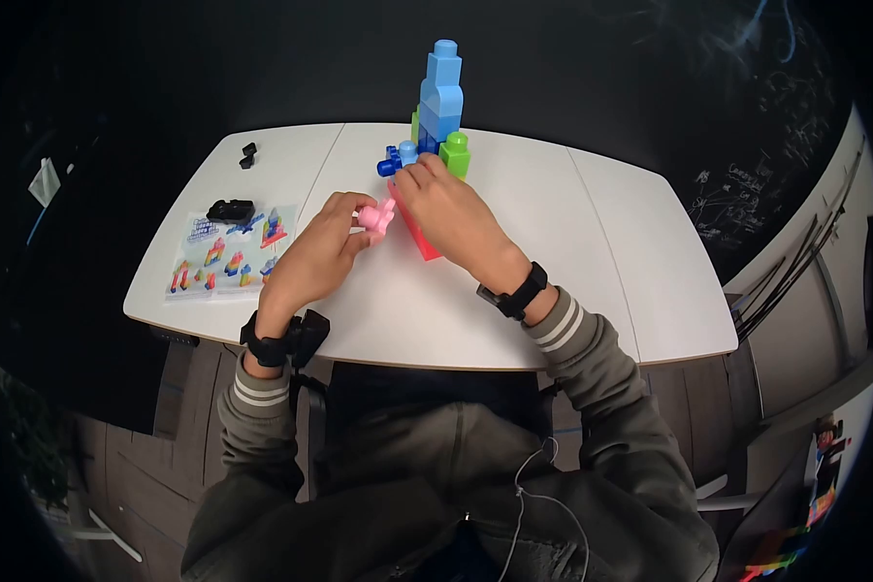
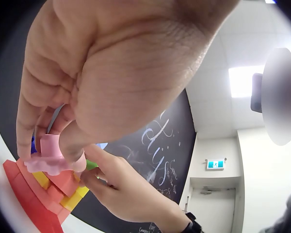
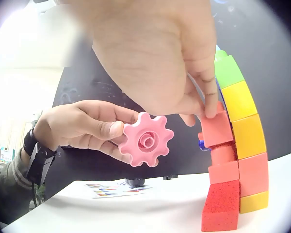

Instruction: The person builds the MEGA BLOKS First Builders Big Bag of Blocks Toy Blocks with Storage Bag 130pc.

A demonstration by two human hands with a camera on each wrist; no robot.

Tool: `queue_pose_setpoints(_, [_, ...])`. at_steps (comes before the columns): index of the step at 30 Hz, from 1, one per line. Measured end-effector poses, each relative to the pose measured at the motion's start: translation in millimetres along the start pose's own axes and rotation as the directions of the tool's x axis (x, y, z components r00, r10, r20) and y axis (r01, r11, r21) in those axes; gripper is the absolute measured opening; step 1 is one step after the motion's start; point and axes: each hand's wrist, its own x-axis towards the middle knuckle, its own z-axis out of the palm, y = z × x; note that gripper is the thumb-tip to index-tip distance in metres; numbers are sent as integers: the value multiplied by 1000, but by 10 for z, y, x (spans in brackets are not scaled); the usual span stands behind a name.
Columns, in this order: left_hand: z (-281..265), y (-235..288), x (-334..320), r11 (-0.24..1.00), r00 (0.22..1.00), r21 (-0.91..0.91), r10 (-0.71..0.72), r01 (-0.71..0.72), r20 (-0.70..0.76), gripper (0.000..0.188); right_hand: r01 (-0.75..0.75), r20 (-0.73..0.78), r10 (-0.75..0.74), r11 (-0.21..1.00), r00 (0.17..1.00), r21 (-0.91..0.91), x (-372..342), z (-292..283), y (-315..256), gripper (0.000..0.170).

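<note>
My left hand (image 1: 317,250) pinches a pink gear piece (image 1: 375,217) by its rim; in the right wrist view the gear (image 3: 146,140) shows its hollow side. The fingers of my right hand (image 1: 453,215) touch a coral block (image 3: 217,129) on the block structure. That structure has red blocks (image 3: 220,206) low at the near end, yellow blocks (image 3: 239,100) beside them and a green block (image 1: 455,155) farther back. A tall light-blue stack (image 1: 442,97) rises behind my right hand. A dark blue gear piece (image 1: 389,167) is on the structure's left side, partly hidden.
On the table's left lies a printed sheet (image 1: 204,267) with a black object (image 1: 231,210) on its top edge. Small black pieces (image 1: 248,155) sit at the back left. A dark board (image 1: 310,68) stands behind the white table (image 1: 514,330).
</note>
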Motion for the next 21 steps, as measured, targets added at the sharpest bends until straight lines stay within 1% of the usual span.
queue_pose_setpoints(2, [1,-24,17,999,999,30,35,-35,-6,39,62,-63,-68,993,996,-97,-18,17,16,25])
queue_pose_setpoints(6, [27,-75,41,998,999,35,47,-46,-26,38,68,-10,-69,993,998,-99,1,40,47,24])
queue_pose_setpoints(8, [8,-71,69,997,999,65,-34,32,29,41,54,-5,-55,997,998,-56,17,12,70,23])
queue_pose_setpoints(9, [-7,-45,90,997,999,69,-31,29,30,41,51,-10,-52,997,999,-57,14,-14,86,23])
queue_pose_setpoints(10, [-26,-2,122,994,993,17,-109,108,44,41,-14,-19,17,989,1000,149,22,-75,104,23])
queue_pose_setpoints(11, [-53,30,153,982,981,-32,-183,186,60,41,-74,-17,86,934,996,348,31,-144,132,22])
queue_pose_setpoints(12, [-47,-38,190,984,983,-24,-176,178,58,41,-73,-28,88,936,996,345,24,-229,177,22])
queue_pose_setpoints(14, [31,-256,272,954,991,-269,-121,132,58,39,-57,-189,157,893,969,447,-19,-428,270,17])
queue_pose_setpoints(15, [55,-319,317,956,992,-266,-117,128,54,39,-54,-194,155,894,969,445,-50,-489,300,17])
queue_pose_setpoints(16, [78,-324,368,929,986,-330,-150,168,78,37,-183,-196,333,823,922,538,-92,-539,320,25])
queue_pose_setpoints(17, [106,-331,415,896,978,-392,-181,208,105,35,-295,-179,502,721,846,627,-117,-567,342,33])
queue_pose_setpoints(18, [140,-346,456,899,978,-387,-179,206,106,35,-295,-183,505,720,843,628,-138,-536,374,33])
queue_pose_setpoints(20, [211,-383,544,862,967,-438,-227,254,115,36,-437,-100,618,652,780,619,-227,-347,438,58])
queue_pose_setpoints(21, [246,-410,573,868,968,-429,-220,251,121,36,-440,-108,627,649,772,621,-278,-224,457,58])
